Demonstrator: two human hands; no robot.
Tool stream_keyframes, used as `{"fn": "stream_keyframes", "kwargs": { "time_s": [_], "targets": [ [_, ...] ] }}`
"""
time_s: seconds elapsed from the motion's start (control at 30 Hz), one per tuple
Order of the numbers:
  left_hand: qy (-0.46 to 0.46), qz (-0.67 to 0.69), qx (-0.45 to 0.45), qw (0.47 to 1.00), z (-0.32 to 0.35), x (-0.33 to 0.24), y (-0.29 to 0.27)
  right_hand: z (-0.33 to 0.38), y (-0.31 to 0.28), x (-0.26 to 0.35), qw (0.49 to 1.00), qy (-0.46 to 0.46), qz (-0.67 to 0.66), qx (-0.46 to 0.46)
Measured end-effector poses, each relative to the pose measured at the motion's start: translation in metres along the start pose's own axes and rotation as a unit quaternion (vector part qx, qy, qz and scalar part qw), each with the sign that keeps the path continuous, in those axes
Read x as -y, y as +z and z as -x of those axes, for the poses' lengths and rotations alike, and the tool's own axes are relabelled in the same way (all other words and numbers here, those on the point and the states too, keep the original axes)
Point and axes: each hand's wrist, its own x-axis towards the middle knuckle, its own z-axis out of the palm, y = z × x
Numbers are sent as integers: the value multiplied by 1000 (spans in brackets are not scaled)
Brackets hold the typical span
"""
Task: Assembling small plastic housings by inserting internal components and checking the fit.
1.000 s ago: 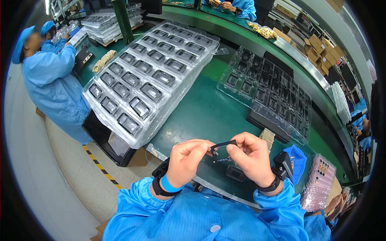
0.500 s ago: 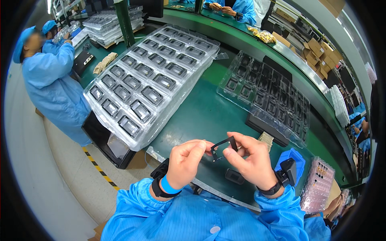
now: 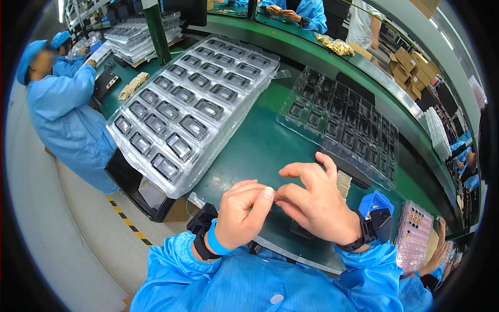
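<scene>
My left hand [image 3: 243, 213] is closed, its thumb pressed against the bent fingers. Right beside it, my right hand [image 3: 321, 208] pinches with thumb and a finger, the tips meeting those of the left hand, while its other fingers stick up and out. Whatever sits between the fingertips is too small or too hidden to make out. Below my right hand a dark rounded case [image 3: 300, 229] lies on the green bench [image 3: 234, 161], partly covered by the hand. The thin black frame seen before does not show.
A stack of clear trays [image 3: 182, 112] with black housings stands at left; another tray [image 3: 343, 117] of dark parts lies at right. Beyond my right hand are a paper stack [image 3: 343, 183], a blue bin [image 3: 376, 202] and a pink bubble-wrap sheet [image 3: 413, 236]. A co-worker [image 3: 67, 109] works at far left.
The black frame held between both hands has gone from sight. My right hand has turned over and its fingers have lifted; both hands' fingertips have come together.
</scene>
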Motion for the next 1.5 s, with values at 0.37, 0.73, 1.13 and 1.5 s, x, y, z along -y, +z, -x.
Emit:
{"fn": "stream_keyframes", "kwargs": {
  "time_s": [0.37, 0.73, 1.13, 1.5],
  "targets": [
    [-8, 17, -32, 999, 4, 2, 5, -4, 9, 3, 999, -43, 23, -20],
    [10, 9, -54, 998, 7, -1, 0, -6, 11, 2, 991, -110, 35, -64],
    [-185, 214, 21, 959, 14, 8, 3, 2, 31, -21, 750, 285, -595, -44],
    [-226, 301, 22, 926, 9, 11, -3, 2, 24, -22, 766, 295, -569, -40]
  ]
}}
